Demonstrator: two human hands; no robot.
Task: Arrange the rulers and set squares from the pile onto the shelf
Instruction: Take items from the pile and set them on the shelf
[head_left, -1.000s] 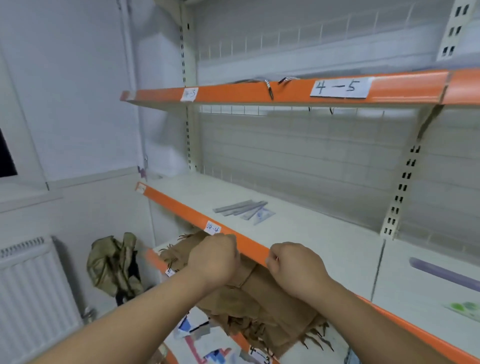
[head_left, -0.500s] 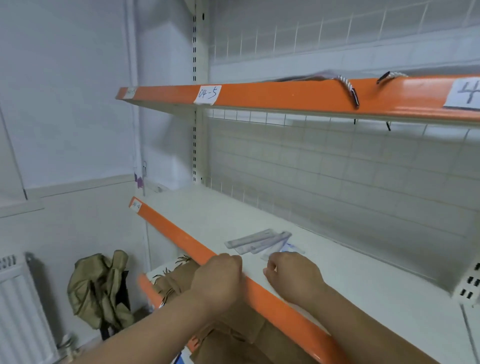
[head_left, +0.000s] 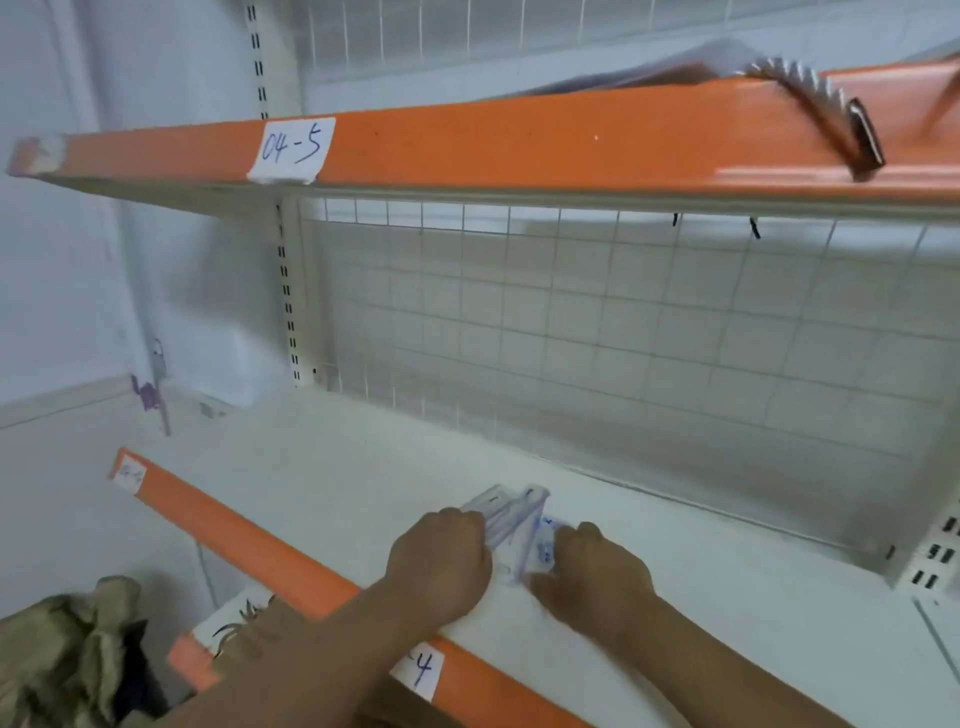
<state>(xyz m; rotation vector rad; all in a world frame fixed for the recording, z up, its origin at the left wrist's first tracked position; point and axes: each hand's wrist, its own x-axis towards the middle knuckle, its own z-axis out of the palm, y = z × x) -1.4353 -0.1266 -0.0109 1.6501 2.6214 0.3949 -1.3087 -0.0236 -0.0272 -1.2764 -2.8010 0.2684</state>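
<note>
Hands close from either side on the pile of rulers and set squares (head_left: 511, 522), a small stack of translucent, blue-marked plastic lying flat on the white shelf (head_left: 322, 483), a little behind its orange front edge (head_left: 244, 540). The left hand (head_left: 439, 558) sits at the left of the pile, fingers curled onto its near end so that the knuckles face the camera. The right hand (head_left: 597, 571) is at the right of the pile, thumb stretched to its near corner and fingers bent over its right edge, pinching it. Blur hides how many pieces the pile holds. Behind the pile rises a wire grid panel (head_left: 623, 322). Above it runs an upper shelf (head_left: 519, 145) with a paper label "04-5" (head_left: 291, 148) and a twisted rope handle (head_left: 815, 104) drooping over its lip. Down to the left of the pile lies an olive bag (head_left: 57, 654).
</note>
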